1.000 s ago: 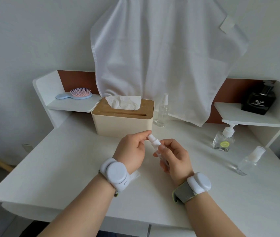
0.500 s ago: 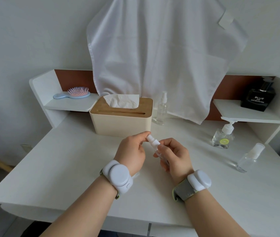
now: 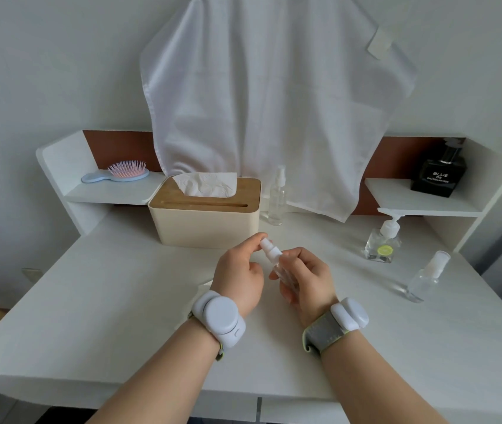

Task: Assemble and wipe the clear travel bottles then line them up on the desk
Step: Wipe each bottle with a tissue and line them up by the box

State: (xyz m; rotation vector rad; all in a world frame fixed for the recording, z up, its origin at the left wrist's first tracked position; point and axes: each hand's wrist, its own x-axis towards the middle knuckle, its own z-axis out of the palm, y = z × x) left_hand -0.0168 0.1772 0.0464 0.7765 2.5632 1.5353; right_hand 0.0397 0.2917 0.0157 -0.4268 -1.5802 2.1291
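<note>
From the head view, the right hand (image 3: 308, 280) holds a small clear spray bottle (image 3: 280, 267) above the middle of the table (image 3: 121, 301), its fingers curled round the clear body so the bottle tilts with its white spray head (image 3: 267, 246) toward 11 o'clock. The left hand (image 3: 239, 275) meets that head, thumb and forefinger pinched on it; this looks like the grip for twisting the top onto the neck, one hand steadying the body while the other turns, though whether the thread is already seated cannot be told. The rest of the set waits around the table edge: a tall spray bottle (image 3: 277, 197) stands upright at 12 o'clock, just beside the tissue box (image 3: 205, 215) and in front of the hanging white cloth (image 3: 274, 102); a square pump bottle (image 3: 383, 243) stands at 2 o'clock; another capped spray bottle (image 3: 425, 276) sits farther right at 3 o'clock, seeming to lean, though its clear base is hard to read. They are well apart, not in a row, so I judge the lining-up not yet done. The tissue (image 3: 205, 185) poking from the box is within easy reach, likely meant for the wiping. On the side shelves lie a pink hairbrush (image 3: 116, 174) at 10 o'clock and a black perfume bottle (image 3: 439, 174) at 2 o'clock, both clear of the work.
</note>
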